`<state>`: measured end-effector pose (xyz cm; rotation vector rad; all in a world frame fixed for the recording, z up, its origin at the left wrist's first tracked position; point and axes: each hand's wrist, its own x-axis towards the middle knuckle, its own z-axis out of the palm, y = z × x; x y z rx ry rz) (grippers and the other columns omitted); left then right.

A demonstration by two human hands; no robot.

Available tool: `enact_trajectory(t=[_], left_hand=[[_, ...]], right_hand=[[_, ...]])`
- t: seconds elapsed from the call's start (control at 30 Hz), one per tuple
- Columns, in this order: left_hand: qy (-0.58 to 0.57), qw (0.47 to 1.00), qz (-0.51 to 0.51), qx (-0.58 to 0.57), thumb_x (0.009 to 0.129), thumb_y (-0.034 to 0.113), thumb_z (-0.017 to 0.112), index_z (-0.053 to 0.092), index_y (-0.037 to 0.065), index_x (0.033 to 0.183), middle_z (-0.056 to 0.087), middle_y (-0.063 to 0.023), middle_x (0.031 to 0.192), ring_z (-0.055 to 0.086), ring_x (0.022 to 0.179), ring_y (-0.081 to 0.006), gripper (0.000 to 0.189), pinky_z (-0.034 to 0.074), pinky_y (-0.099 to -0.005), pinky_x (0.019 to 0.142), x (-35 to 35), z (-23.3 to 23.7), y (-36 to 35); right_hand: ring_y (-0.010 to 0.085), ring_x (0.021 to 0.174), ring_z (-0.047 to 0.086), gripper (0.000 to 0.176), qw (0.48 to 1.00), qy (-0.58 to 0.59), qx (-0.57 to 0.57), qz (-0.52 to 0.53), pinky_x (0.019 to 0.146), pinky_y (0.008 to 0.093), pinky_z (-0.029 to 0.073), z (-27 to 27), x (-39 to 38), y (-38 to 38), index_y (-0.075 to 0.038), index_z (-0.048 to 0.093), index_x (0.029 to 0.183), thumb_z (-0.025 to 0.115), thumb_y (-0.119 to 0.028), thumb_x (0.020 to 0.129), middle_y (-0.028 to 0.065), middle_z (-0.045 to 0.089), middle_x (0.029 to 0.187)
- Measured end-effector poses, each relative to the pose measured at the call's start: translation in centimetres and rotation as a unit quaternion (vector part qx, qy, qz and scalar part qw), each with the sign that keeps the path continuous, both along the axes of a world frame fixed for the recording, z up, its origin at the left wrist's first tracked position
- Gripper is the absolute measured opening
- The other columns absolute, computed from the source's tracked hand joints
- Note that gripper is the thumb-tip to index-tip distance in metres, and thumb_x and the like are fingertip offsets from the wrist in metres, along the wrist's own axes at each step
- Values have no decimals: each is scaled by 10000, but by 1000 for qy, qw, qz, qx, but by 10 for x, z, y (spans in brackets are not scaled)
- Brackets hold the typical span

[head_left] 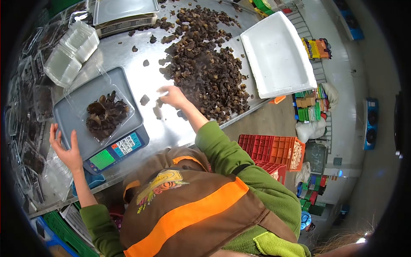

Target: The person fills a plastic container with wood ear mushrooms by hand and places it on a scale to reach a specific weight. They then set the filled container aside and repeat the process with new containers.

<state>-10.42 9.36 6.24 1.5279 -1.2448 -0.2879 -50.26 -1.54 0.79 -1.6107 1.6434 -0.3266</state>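
Beside scale (65, 115), left hand (65, 149) spread open, right hand (173, 96) blurred over mushrooms (205, 68), grip unclear.

Scale display (102, 159) digits too small to read.

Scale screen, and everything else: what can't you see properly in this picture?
Head view:
- The digits on the screen of the scale are too small to read.
- The right hand is blurred, so whether it grips any mushrooms is unclear.
- The second scale is cut off by the top edge.
- The packed trays at the left are darkened by the lens rim.
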Motion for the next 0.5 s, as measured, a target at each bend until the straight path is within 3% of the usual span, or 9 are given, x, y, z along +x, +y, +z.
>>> enact_trajectory(t=[0.03,0.13,0.2,0.3,0.37,0.4,0.47,0.5], left_hand=[[-2,1000,11,-7,843,118,713,437,32,1357,487,-140,1308,484,1209,-237,589,389,-384,1018,-2,5,-1],[6,1000,23,0,842,118,714,476,17,1317,500,-133,1286,496,1192,-233,541,415,-380,990,-1,5,-1],[-6,1000,26,-2,849,121,709,501,14,1289,509,-128,1273,508,1173,-228,499,428,-373,973,-2,5,-3],[-14,999,34,1,859,127,699,544,14,1240,522,-120,1252,531,1138,-219,427,451,-357,939,-6,8,-6],[-23,999,46,7,877,141,680,581,20,1195,538,-111,1219,557,1090,-205,355,477,-328,903,-3,12,-7],[-25,998,52,10,877,141,680,581,20,1195,538,-111,1219,557,1090,-205,355,477,-328,903,-1,12,-6],[1,997,70,28,887,147,671,586,17,1182,548,-109,1196,560,1078,-192,333,493,-327,887,3,11,-5],[2,997,72,28,887,147,671,586,17,1182,548,-109,1196,560,1078,-192,333,493,-327,887,6,10,-3]], right_hand=[[270,959,659,471,997,34,-62,36,851,332,517,-25,-2,3,-105,623,1202,631,-64,732,174,668,1057],[310,1037,621,573,989,88,-87,75,894,370,499,-33,29,11,-199,551,1303,632,-58,754,197,611,1150],[399,1066,573,610,980,113,-57,156,923,417,483,-45,45,10,-260,487,1353,592,-40,794,233,422,1354],[416,1065,562,549,972,132,-33,191,921,435,483,-64,57,15,-233,534,1299,599,-47,787,231,439,1318],[415,1034,569,375,969,144,-58,191,892,440,489,-74,56,14,-155,639,1121,622,-57,760,213,490,1230],[415,1034,569,375,968,142,-57,198,892,440,489,-78,51,12,-155,639,1121,622,-57,760,213,490,1230],[391,1003,577,157,947,171,-117,247,850,438,499,-77,30,8,-86,665,889,624,-57,741,186,543,1101],[374,988,581,115,957,189,-119,186,833,432,501,-68,17,8,-81,656,835,627,-58,727,173,558,1057]])
